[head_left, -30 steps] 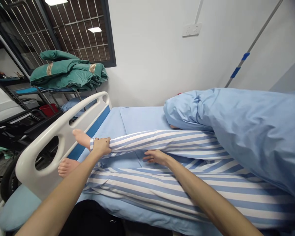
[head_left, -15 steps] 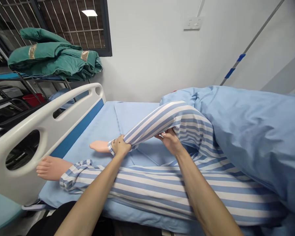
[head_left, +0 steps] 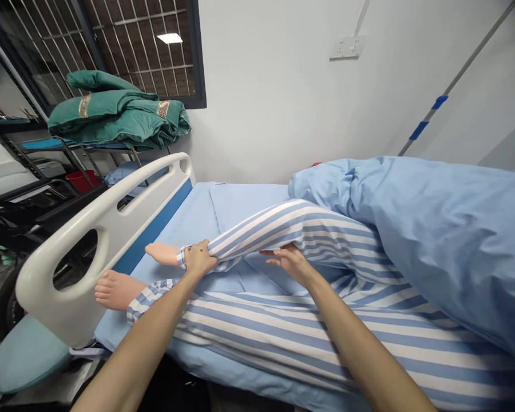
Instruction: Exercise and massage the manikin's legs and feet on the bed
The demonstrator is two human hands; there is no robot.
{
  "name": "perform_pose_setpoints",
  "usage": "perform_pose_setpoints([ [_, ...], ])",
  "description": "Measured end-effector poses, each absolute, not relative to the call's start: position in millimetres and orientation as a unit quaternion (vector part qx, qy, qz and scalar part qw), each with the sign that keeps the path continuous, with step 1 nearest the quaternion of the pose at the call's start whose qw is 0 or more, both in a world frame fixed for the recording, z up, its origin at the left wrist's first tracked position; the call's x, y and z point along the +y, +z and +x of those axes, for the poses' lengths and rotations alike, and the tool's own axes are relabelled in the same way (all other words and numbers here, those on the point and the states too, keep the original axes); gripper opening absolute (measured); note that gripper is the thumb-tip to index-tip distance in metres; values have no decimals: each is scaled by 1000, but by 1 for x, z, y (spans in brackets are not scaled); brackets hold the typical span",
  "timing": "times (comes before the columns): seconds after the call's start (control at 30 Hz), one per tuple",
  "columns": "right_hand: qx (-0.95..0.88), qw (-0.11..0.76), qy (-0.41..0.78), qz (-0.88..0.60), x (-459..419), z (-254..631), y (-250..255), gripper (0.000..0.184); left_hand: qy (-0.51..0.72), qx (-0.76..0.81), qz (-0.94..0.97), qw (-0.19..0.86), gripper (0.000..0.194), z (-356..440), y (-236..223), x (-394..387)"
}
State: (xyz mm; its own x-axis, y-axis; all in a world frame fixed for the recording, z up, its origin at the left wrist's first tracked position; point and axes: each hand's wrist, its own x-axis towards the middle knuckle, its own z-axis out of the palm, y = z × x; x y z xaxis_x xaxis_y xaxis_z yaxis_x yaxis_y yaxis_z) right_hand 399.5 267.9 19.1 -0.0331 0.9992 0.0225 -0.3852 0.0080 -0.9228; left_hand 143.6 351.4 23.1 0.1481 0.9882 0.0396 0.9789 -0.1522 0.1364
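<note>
On the bed lie the two legs of what looks like a care manikin, in blue-and-white striped pyjama trousers (head_left: 257,326). Its far leg (head_left: 257,229) is slightly bent, the knee raised off the mattress. My left hand (head_left: 198,258) is wrapped around this leg's shin, just above the trouser cuff and the bare far foot (head_left: 161,253). Under the same knee is my right hand (head_left: 289,262), palm up, fingers stretched out against the cloth; part of it is hidden by the leg. The near leg lies straight, its bare foot (head_left: 119,290) towards the footboard.
A white footboard (head_left: 79,246) closes the bed's left end. A bunched blue quilt (head_left: 438,229) covers the manikin's upper part at right. Behind the footboard, a folded green quilted bundle (head_left: 120,117) rests on a rack. A wall (head_left: 266,86) borders the bed's far side.
The bent knee has come down and the leg is straighter, with the far foot shifted left. Both my hands have moved along with it. The view has shifted slightly.
</note>
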Motion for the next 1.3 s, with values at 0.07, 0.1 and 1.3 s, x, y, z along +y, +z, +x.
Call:
perform_pose_setpoints([
  [0.07, -389, 540, 635, -391, 270, 392, 9, 18, 34, 638, 769, 0, 32, 122, 36, 358],
  [0.1, -380, 516, 655, -400, 271, 388, 4, 17, 19, 628, 778, -18, 33, 112, 44, 361],
  [1.3, -454, 644, 480, -386, 259, 412, 45, 60, 120, 642, 748, 114, 34, 201, 11, 342],
])
